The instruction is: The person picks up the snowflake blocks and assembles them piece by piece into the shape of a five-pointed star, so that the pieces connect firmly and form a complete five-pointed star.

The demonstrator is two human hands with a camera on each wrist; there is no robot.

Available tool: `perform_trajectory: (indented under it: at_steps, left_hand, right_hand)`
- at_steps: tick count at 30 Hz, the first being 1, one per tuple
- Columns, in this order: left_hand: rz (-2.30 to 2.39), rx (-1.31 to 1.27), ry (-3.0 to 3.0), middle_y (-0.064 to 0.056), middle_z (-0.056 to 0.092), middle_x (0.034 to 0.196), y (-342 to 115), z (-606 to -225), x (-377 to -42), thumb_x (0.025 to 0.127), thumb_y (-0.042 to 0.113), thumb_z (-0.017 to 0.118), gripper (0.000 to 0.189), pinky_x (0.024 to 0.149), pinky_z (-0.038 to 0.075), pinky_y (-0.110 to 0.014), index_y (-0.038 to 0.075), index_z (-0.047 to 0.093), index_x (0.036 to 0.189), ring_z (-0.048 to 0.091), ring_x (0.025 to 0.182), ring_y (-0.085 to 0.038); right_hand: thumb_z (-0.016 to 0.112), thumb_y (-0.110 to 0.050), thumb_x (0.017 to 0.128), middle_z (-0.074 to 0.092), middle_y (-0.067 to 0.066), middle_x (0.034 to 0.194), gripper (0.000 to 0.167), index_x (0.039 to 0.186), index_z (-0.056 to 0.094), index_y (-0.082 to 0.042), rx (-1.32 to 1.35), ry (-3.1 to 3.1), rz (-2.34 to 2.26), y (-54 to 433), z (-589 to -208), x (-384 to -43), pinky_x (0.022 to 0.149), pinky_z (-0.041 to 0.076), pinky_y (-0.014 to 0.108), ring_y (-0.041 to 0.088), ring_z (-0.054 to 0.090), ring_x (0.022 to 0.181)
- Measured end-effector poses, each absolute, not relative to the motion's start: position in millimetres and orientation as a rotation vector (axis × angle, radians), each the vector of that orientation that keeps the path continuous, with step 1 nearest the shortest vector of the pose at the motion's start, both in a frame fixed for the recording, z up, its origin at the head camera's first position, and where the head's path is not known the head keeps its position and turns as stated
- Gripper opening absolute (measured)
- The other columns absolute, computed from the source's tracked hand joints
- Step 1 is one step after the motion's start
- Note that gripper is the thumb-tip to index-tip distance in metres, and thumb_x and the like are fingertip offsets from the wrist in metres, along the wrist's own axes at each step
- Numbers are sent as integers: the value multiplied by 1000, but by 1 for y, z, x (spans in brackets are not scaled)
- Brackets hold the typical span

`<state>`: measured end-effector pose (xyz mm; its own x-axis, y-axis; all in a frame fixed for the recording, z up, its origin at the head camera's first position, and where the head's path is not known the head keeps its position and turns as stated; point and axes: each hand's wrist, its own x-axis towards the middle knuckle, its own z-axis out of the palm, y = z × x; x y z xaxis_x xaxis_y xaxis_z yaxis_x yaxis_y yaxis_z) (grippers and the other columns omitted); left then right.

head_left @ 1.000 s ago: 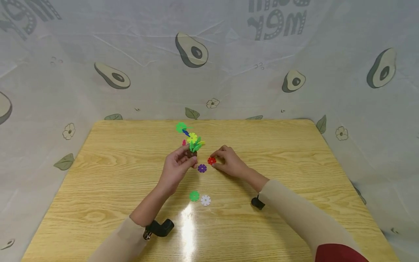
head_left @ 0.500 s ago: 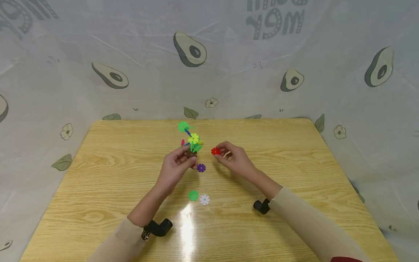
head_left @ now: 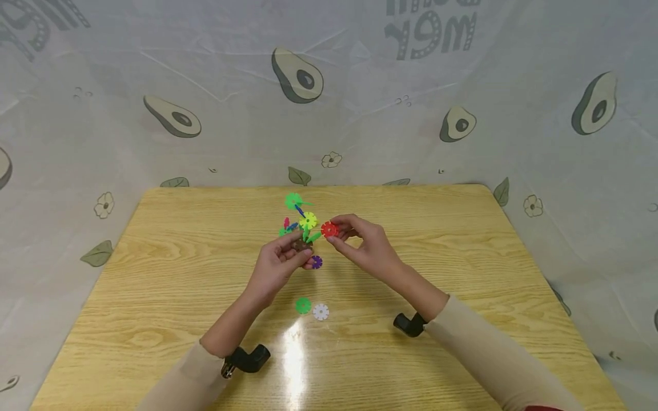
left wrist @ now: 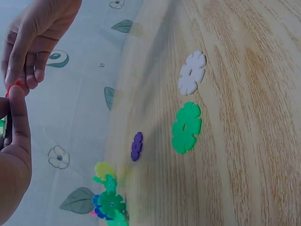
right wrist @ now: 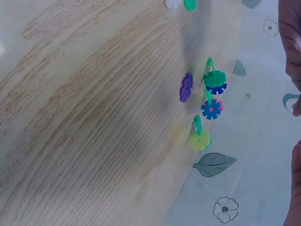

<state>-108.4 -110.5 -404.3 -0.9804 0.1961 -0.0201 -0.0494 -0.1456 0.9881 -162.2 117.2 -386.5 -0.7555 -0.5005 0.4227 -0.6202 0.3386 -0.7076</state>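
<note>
My left hand (head_left: 275,268) grips a brown notched disc (head_left: 303,245) at the base of a joined-up toy. Green pieces, a yellow disc (head_left: 308,220), a blue piece and a bright green disc (head_left: 293,201) rise from it. Close at its right, my right hand (head_left: 370,245) pinches a red notched disc (head_left: 329,229) between thumb and fingers. Whether the red disc touches the toy, I cannot tell. In the left wrist view, fingers mostly hide the red disc (left wrist: 16,87). A purple disc (head_left: 317,262) lies just beyond my left fingertips, partly covered.
Another cluster of joined discs (right wrist: 211,108), green, blue, pink and yellow, sits behind my left hand, mostly hidden in the head view. Nearer me, a green disc (head_left: 303,305) and a white disc (head_left: 321,311) lie on the wooden table (head_left: 180,285). A printed cloth (head_left: 360,114) hangs behind.
My right hand has lifted the red disc off the table and brought it up and left beside the toy. My left hand has tilted the toy slightly right.
</note>
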Motion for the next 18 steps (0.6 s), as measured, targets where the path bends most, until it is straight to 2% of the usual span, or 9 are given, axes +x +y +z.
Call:
perform_trajectory:
  at_steps: [8,12,16,18]
  left_hand:
    - [2249,168,1937,-7,70,108,-109,-404,-108,101,-4,63,51,81,65,-26,-9,48,150,74,87,-8]
    - [2239,172,1948,-17,69,111,-108,-403,-107,101,-5,62,51,80,65,-23,-8,49,150,74,86,-7]
    - [2242,165,1955,-21,69,111,-107,-404,-106,100,-6,62,49,80,65,-23,-9,50,148,74,85,-8]
    - [2249,166,1947,-17,69,107,-107,-404,-106,100,-6,62,47,80,65,-24,-10,51,146,74,85,-9]
  right_hand:
    - [75,-9,97,78,12,102,32,126,67,0,985,-2475,1442,114,-387,-160,83,65,31,20,74,88]
    - [75,-9,97,78,11,98,31,127,68,-2,927,-2486,1506,112,-387,-156,78,64,25,19,75,86]
    - [73,-3,97,77,20,97,32,127,65,2,843,-2446,1743,107,-390,-152,72,64,23,14,75,80]
    - [72,0,97,75,25,98,31,127,64,6,806,-2405,1873,106,-392,-150,71,64,24,11,75,79]
